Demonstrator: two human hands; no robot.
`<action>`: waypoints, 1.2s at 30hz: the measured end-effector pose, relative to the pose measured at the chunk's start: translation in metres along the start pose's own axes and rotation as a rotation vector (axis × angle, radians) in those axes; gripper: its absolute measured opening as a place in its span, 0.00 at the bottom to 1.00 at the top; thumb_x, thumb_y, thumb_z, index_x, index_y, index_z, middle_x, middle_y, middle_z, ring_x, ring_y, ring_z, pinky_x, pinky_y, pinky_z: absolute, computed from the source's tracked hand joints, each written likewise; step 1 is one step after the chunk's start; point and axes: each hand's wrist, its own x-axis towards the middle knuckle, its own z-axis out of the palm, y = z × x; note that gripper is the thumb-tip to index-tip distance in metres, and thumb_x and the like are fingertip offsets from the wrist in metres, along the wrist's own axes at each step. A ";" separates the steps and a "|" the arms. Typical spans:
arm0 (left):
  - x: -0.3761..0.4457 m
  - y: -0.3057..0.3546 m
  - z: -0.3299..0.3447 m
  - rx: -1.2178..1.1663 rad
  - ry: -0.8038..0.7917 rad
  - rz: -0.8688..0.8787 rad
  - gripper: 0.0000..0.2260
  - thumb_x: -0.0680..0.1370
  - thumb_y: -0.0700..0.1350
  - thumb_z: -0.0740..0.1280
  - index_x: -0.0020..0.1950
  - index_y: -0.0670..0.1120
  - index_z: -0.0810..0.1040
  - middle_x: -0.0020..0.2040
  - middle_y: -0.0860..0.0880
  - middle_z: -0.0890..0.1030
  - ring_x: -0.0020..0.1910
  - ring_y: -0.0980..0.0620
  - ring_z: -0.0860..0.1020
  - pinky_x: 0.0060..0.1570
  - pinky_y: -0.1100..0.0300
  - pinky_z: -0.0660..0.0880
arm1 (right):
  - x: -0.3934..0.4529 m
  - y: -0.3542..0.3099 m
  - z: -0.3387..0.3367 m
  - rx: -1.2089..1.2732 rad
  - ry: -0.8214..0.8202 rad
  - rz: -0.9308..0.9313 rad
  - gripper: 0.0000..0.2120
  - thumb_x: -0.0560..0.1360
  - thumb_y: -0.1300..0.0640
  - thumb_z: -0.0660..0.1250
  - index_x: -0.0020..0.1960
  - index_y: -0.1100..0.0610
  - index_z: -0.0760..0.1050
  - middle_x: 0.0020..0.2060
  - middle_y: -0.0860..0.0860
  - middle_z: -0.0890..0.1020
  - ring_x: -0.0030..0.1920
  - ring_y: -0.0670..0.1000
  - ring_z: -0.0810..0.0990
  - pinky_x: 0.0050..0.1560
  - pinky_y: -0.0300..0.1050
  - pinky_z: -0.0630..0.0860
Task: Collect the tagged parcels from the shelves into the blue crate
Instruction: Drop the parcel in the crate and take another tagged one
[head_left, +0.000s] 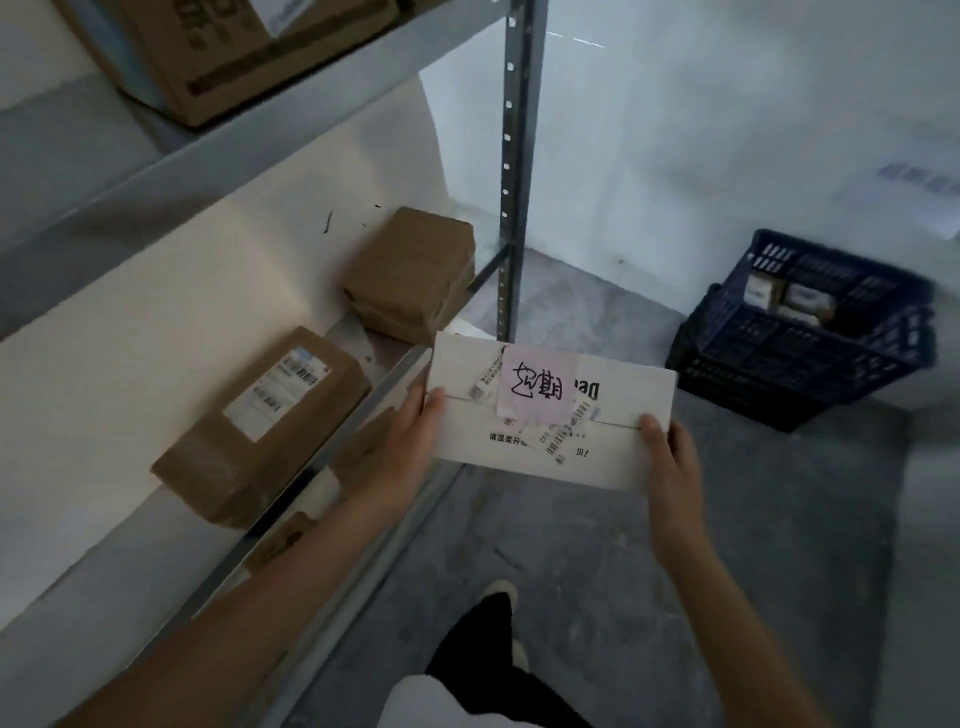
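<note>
While standing beside the shelf (218, 291), we are gripping the white parcel (550, 415) between left hand (410, 441) and right hand (670, 462), pink tag (535, 384) facing up.

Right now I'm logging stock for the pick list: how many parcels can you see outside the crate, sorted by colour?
White parcels: 1, the white box held between left hand and right hand.
Brown parcels: 3, the upper-shelf carton, the labelled parcel and the plain parcel.
Total: 4.
The blue crate contents are too blurred to count.
</note>
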 end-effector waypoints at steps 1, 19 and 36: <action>0.010 0.000 0.009 0.012 -0.046 -0.010 0.10 0.83 0.50 0.55 0.63 0.57 0.70 0.59 0.51 0.76 0.52 0.56 0.75 0.53 0.57 0.72 | 0.006 -0.002 -0.005 0.006 0.027 -0.004 0.07 0.81 0.50 0.62 0.58 0.47 0.74 0.52 0.46 0.81 0.48 0.44 0.79 0.49 0.43 0.76; 0.115 0.059 0.216 0.136 -0.412 0.032 0.19 0.84 0.50 0.54 0.75 0.52 0.63 0.67 0.47 0.74 0.60 0.50 0.75 0.60 0.55 0.73 | 0.121 -0.013 -0.127 0.098 0.411 0.088 0.12 0.80 0.54 0.64 0.62 0.55 0.74 0.55 0.50 0.82 0.52 0.49 0.80 0.51 0.45 0.78; 0.213 0.118 0.389 0.188 -0.445 0.038 0.18 0.84 0.47 0.55 0.74 0.50 0.65 0.63 0.50 0.75 0.56 0.53 0.75 0.56 0.58 0.73 | 0.296 -0.049 -0.223 0.083 0.419 0.141 0.17 0.80 0.52 0.63 0.68 0.53 0.72 0.56 0.47 0.80 0.52 0.44 0.79 0.46 0.38 0.75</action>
